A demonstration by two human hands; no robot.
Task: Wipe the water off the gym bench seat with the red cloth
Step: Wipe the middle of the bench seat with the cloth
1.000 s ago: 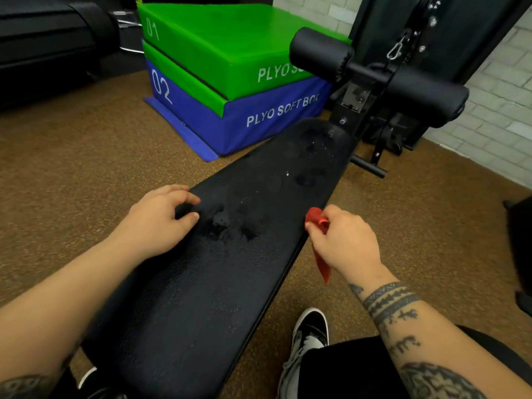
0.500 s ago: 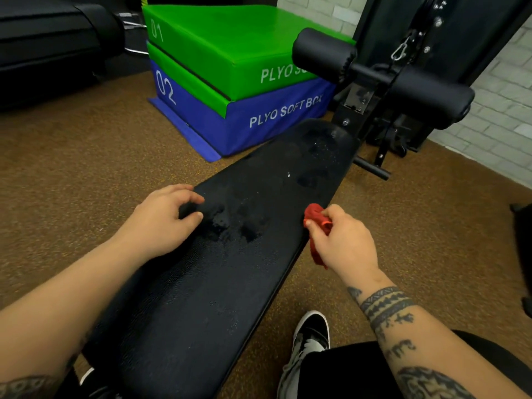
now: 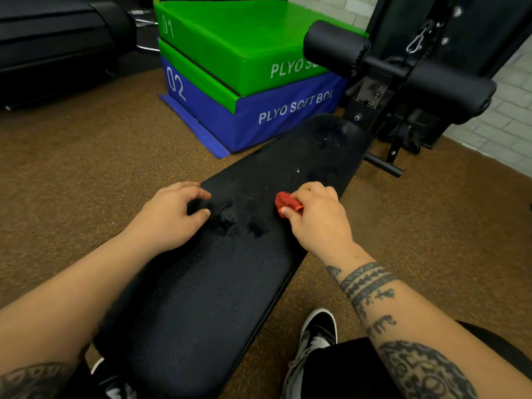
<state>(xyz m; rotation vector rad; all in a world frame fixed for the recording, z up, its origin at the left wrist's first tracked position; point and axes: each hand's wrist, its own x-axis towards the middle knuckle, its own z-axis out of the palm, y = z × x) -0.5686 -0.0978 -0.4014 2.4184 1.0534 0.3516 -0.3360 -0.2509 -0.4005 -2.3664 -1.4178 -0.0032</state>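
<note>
Moved inward off the right edge, the bunched red fabric cloth [image 3: 286, 201] is resting on the black padded gym bench seat [image 3: 201, 298] beside the water [image 3: 239, 223], clamped in the grip of the right hand [image 3: 316, 218] for wiping, while the left hand [image 3: 169, 217], grip loosely curled and empty, is bracing the seat's left edge.

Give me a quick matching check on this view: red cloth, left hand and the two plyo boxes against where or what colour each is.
Things:
1. red cloth
2. left hand
3. plyo box marked 01
4. plyo box marked 02

Place, colour or state:
A. blue, the lower of the stack
B. bunched in the grip of the right hand
C. green, the upper of the stack
D. resting at the left edge of the bench seat, holding nothing

Pairs: 1-B, 2-D, 3-C, 4-A
</note>
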